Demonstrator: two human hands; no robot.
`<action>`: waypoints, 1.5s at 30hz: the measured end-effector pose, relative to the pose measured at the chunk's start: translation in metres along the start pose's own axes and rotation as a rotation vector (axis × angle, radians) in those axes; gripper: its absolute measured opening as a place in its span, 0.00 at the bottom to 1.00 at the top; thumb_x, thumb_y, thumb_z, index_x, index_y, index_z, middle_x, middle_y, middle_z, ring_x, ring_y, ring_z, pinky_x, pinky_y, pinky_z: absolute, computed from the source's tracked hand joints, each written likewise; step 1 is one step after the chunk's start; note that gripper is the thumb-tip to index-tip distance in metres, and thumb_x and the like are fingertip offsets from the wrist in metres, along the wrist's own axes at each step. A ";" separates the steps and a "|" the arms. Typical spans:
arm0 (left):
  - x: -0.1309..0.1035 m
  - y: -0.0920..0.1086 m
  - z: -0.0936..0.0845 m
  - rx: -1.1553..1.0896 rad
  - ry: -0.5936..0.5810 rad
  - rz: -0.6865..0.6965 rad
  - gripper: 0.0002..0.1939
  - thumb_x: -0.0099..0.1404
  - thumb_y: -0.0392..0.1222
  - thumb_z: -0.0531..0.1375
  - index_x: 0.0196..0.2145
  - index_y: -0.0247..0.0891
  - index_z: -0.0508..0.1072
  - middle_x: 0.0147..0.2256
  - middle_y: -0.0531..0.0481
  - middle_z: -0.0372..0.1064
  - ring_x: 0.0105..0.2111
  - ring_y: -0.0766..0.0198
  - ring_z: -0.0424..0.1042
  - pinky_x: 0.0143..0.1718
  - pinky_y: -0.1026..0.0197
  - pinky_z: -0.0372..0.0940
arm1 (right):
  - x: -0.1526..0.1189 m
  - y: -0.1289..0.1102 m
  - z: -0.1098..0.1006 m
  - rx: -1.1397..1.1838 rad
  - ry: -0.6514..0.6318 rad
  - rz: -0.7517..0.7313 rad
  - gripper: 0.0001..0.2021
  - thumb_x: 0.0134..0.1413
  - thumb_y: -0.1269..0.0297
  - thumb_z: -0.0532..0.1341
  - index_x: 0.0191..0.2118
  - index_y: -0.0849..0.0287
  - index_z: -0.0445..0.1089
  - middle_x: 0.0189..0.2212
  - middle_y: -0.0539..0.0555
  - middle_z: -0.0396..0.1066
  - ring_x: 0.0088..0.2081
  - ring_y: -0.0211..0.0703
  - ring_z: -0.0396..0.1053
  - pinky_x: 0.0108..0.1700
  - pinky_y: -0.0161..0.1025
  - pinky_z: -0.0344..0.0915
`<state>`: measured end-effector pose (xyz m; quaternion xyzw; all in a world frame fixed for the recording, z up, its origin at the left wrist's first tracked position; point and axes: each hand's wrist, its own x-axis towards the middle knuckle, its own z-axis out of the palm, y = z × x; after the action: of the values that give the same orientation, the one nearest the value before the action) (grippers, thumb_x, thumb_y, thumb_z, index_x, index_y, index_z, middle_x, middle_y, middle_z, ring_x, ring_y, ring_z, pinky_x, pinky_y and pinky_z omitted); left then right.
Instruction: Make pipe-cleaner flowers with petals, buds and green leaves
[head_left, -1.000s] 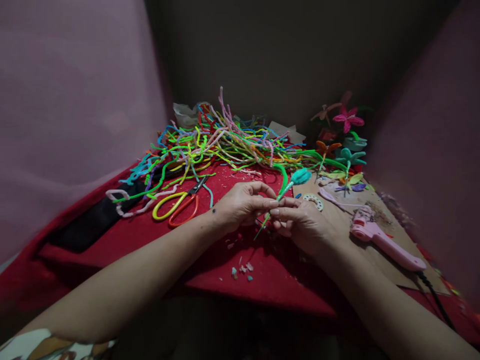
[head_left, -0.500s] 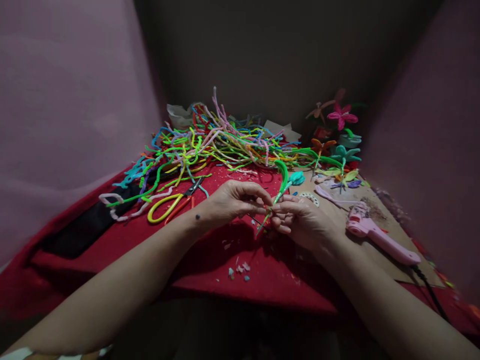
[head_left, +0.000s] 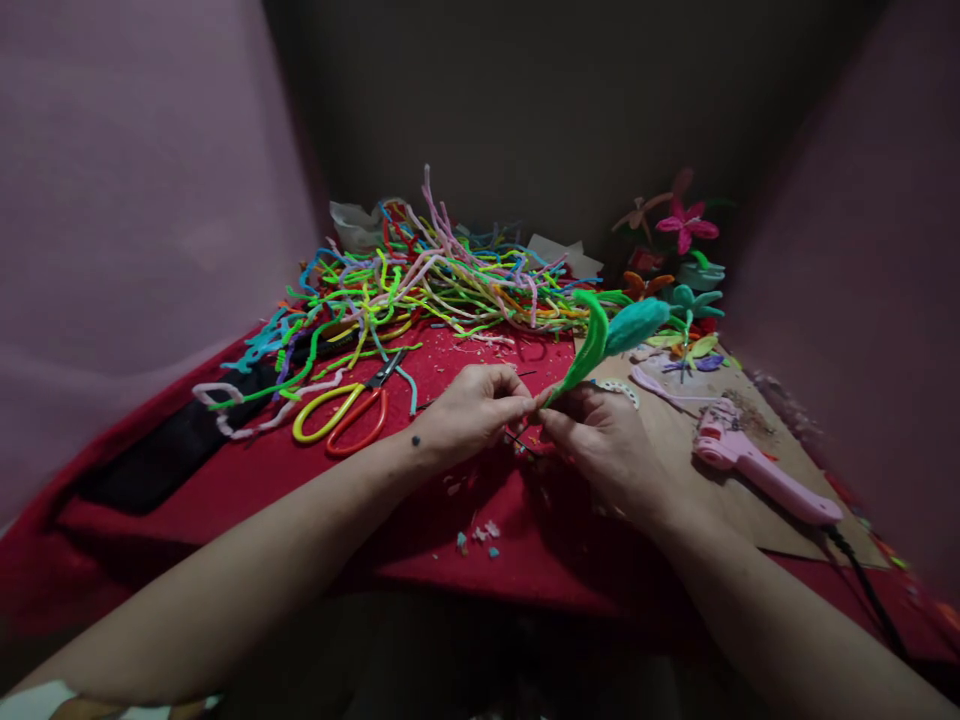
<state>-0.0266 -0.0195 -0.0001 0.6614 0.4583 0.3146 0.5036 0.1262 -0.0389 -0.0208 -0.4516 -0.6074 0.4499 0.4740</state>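
A fuzzy green leaf (head_left: 592, 343) and a teal bud (head_left: 637, 325) rise together from between my hands, tilted up to the right. My left hand (head_left: 487, 412) is closed, its thumb and index finger pinching the base of the green piece. Against it, my right hand (head_left: 600, 435) is closed round the same base from the right, thumb on the near side. The fingertips of both hands nearly touch, and the lower stem is mostly hidden by them.
Colourful pipe cleaners (head_left: 450, 285) pile up behind. Scissors (head_left: 352, 410) with yellow and red handles lie left. A pink glue gun (head_left: 765, 475) rests on cardboard (head_left: 799, 535) at right, fuzzy flowers (head_left: 686, 228) behind it. Scraps (head_left: 480, 538) dot the red cloth (head_left: 420, 555).
The green leaf and teal bud have swung up and toward the camera, looking larger. My right hand has turned over, its fingers now curled behind the base.
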 end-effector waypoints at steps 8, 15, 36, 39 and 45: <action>-0.001 0.001 0.010 -0.235 0.035 0.041 0.11 0.52 0.30 0.57 0.34 0.37 0.61 0.16 0.61 0.58 0.12 0.75 0.56 0.14 0.70 0.51 | 0.001 -0.002 -0.004 -0.143 0.025 -0.124 0.05 0.46 0.68 0.59 0.31 0.60 0.70 0.27 0.51 0.71 0.29 0.40 0.66 0.33 0.36 0.62; 0.000 -0.003 0.017 -0.079 0.143 0.308 0.12 0.51 0.27 0.53 0.34 0.37 0.63 0.19 0.59 0.58 0.19 0.74 0.58 0.20 0.69 0.54 | 0.003 -0.005 -0.007 -0.307 0.119 -0.103 0.03 0.44 0.67 0.62 0.25 0.60 0.72 0.21 0.50 0.70 0.24 0.39 0.65 0.27 0.36 0.59; 0.006 -0.008 0.006 0.363 0.189 0.440 0.05 0.56 0.33 0.54 0.25 0.34 0.68 0.21 0.55 0.62 0.22 0.72 0.58 0.24 0.68 0.54 | 0.007 0.003 -0.008 0.238 -0.066 0.008 0.02 0.42 0.70 0.64 0.27 0.62 0.71 0.20 0.49 0.67 0.21 0.34 0.61 0.23 0.33 0.58; 0.003 -0.008 0.010 0.424 0.276 0.493 0.05 0.57 0.32 0.54 0.24 0.34 0.67 0.21 0.55 0.63 0.22 0.72 0.59 0.24 0.67 0.55 | 0.007 0.003 -0.006 0.251 -0.014 -0.028 0.03 0.44 0.69 0.63 0.28 0.61 0.71 0.22 0.49 0.68 0.21 0.34 0.61 0.23 0.33 0.59; -0.003 -0.008 0.008 0.397 0.267 0.594 0.07 0.58 0.32 0.53 0.26 0.33 0.69 0.23 0.52 0.67 0.24 0.71 0.63 0.27 0.67 0.58 | 0.004 -0.005 -0.003 0.130 -0.035 -0.028 0.06 0.47 0.67 0.61 0.24 0.62 0.68 0.17 0.48 0.65 0.19 0.33 0.60 0.22 0.32 0.58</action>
<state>-0.0228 -0.0243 -0.0096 0.8033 0.3603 0.4351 0.1886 0.1280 -0.0351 -0.0148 -0.4034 -0.5914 0.4896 0.4978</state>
